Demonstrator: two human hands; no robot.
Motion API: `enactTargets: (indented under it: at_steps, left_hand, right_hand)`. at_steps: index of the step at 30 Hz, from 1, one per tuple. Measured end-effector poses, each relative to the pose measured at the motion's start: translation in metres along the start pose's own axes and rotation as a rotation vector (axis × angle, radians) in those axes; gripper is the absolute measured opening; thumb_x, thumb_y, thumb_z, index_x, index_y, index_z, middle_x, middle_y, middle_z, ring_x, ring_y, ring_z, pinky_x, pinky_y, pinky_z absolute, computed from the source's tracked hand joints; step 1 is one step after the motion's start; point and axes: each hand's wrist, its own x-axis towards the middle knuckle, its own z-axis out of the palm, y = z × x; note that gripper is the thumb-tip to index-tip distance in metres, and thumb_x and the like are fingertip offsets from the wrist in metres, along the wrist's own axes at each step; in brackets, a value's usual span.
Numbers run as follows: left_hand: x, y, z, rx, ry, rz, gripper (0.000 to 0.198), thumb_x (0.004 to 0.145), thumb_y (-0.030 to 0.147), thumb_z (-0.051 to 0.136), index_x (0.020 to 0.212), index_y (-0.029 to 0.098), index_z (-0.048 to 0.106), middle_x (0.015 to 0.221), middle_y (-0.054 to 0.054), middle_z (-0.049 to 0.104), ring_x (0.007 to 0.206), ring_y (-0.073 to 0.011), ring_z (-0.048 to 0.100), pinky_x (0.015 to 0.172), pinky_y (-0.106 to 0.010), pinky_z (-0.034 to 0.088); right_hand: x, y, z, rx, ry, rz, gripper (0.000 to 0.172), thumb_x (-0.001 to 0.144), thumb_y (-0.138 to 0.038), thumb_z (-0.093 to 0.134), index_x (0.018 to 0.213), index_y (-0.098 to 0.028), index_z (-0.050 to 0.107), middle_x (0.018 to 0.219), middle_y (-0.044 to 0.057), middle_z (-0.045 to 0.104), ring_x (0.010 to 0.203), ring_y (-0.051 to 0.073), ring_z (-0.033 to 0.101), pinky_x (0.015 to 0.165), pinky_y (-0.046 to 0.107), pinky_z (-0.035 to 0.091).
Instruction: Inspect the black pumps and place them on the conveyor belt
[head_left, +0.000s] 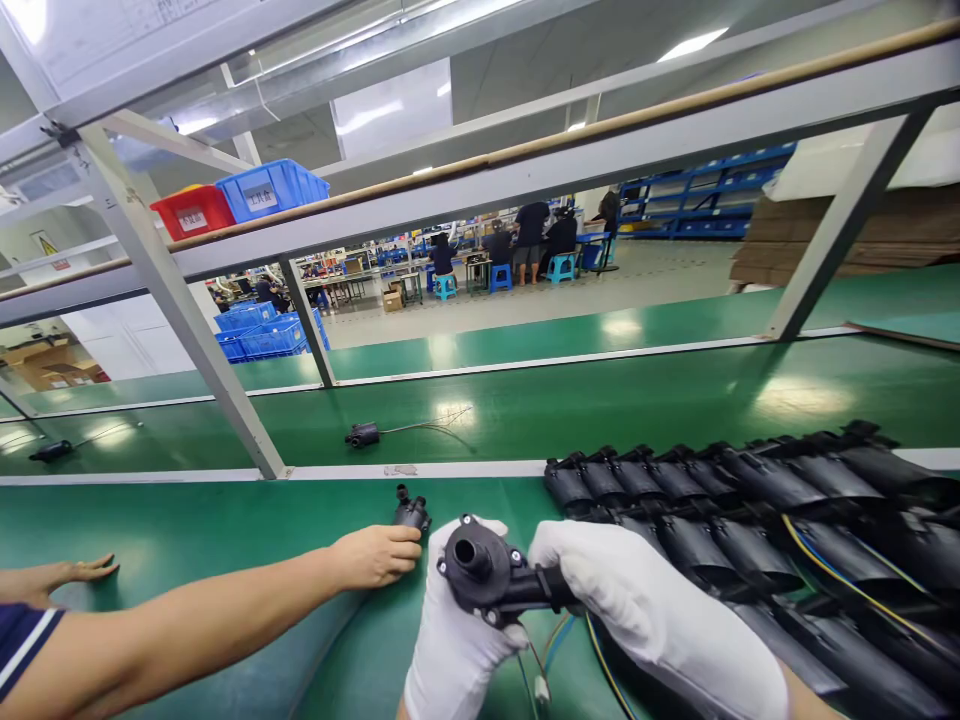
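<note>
A black pump (pixel 480 567) with a round inlet facing up and several screws around its rim is held between my hands. My left hand (pixel 457 630), in a white glove, is wrapped around its body from the left and below. My right hand (pixel 630 590), also gloved, closes its fingers on the side outlet pipe; the pipe's tip is hidden. Coloured wires with a white connector (pixel 541 688) hang beneath the pump. Left of my hands, a co-worker's bare hand (pixel 379 556) grasps another black pump (pixel 411 510) on the green bench top.
Rows of black pumps (pixel 690 550) lie at the right. A pump with wires (pixel 364 434) lies on the green belt (pixel 510 410) beyond the white ledge, another (pixel 52 451) farther left. A metal post (pixel 180 300) rises at left. Red and blue bins (pixel 274 188) sit overhead.
</note>
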Motion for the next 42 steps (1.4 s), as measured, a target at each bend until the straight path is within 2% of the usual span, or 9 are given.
enactTargets:
  at_steps: [10,18,21,22,25,28,34,37,42]
  left_hand:
    - [0.023,-0.033,0.009,-0.002,-0.062,-0.066,0.051,0.069,0.055,0.075,0.108,0.022,0.068,0.096,-0.010,0.074,0.104,-0.0331,0.069,0.088,-0.048,0.054]
    - [-0.015,0.014,-0.079,0.022,0.050,-0.114,0.044,0.061,0.051,0.083,0.097,0.030,0.068,0.093,-0.007,0.071,0.123,-0.0362,0.058,0.108,-0.057,0.038]
    - [-0.040,0.022,-0.050,0.004,0.144,-0.008,0.055,0.068,0.058,0.076,0.107,0.021,0.063,0.108,-0.009,0.069,0.128,-0.0347,0.053,0.106,-0.061,0.038]
    - [-0.046,0.018,-0.025,-0.029,0.247,0.076,0.057,0.067,0.058,0.078,0.110,0.024,0.062,0.113,-0.010,0.068,0.127,-0.0358,0.054,0.104,-0.056,0.041]
    - [-0.057,-0.005,0.057,-0.040,0.219,0.090,0.074,0.044,0.028,0.094,0.109,0.023,0.061,0.117,-0.012,0.067,0.110,-0.0359,0.063,0.096,-0.047,0.050]
    - [-0.061,-0.021,0.103,-0.042,0.229,0.127,0.072,0.048,0.012,0.089,0.112,0.024,0.059,0.117,-0.009,0.067,0.098,-0.0311,0.066,0.093,-0.046,0.051]
    - [-0.074,-0.020,0.093,0.115,0.325,0.306,0.062,0.071,0.025,0.082,0.127,0.026,0.055,0.140,-0.011,0.055,0.133,-0.0314,0.048,0.120,-0.042,0.025]
    - [-0.078,-0.017,0.079,0.164,0.298,0.240,0.081,0.069,0.026,0.085,0.140,0.026,0.046,0.133,-0.011,0.062,0.125,-0.0290,0.055,0.116,-0.040,0.031]
    - [-0.076,-0.018,0.057,0.146,0.231,0.132,0.041,0.080,0.043,0.075,0.115,0.022,0.069,0.083,-0.006,0.074,0.079,-0.0210,0.067,0.084,-0.034,0.053]
  right_hand:
    - [0.000,0.022,0.014,0.116,-0.141,0.000,0.070,0.100,-0.069,0.013,0.076,-0.019,0.055,0.066,0.001,0.055,0.058,0.015,0.047,0.056,0.027,0.035]
    - [0.007,0.020,0.012,0.136,-0.128,0.013,0.072,0.096,-0.075,0.012,0.069,-0.020,0.050,0.061,0.000,0.051,0.055,0.015,0.044,0.053,0.027,0.033]
    - [0.010,0.019,0.011,0.140,-0.147,0.050,0.075,0.094,-0.078,0.008,0.065,-0.020,0.046,0.059,0.000,0.050,0.053,0.015,0.044,0.052,0.027,0.033]
    - [0.011,0.019,0.011,0.141,-0.149,0.063,0.076,0.093,-0.079,0.007,0.065,-0.020,0.045,0.058,0.000,0.050,0.053,0.015,0.044,0.052,0.027,0.033]
    - [0.012,0.019,0.011,0.134,-0.154,0.092,0.077,0.089,-0.083,0.008,0.065,-0.020,0.045,0.057,0.000,0.051,0.052,0.015,0.044,0.051,0.026,0.033]
    - [0.013,0.018,0.013,0.049,-0.166,0.179,0.066,0.088,-0.080,0.031,0.066,-0.020,0.049,0.057,0.000,0.053,0.052,0.015,0.046,0.050,0.025,0.032]
    - [0.008,0.015,-0.001,0.185,-0.331,0.095,0.022,0.087,-0.040,0.060,0.086,-0.019,0.065,0.083,0.004,0.070,0.074,0.018,0.064,0.068,0.026,0.049]
    - [0.005,0.020,-0.010,0.340,-0.350,0.043,0.030,0.088,-0.049,0.067,0.089,-0.019,0.068,0.087,0.005,0.070,0.078,0.018,0.065,0.071,0.027,0.051]
    - [0.008,0.033,-0.002,0.702,-0.066,0.268,0.053,0.082,-0.069,0.065,0.072,-0.018,0.058,0.062,0.002,0.066,0.052,0.015,0.060,0.050,0.024,0.045]
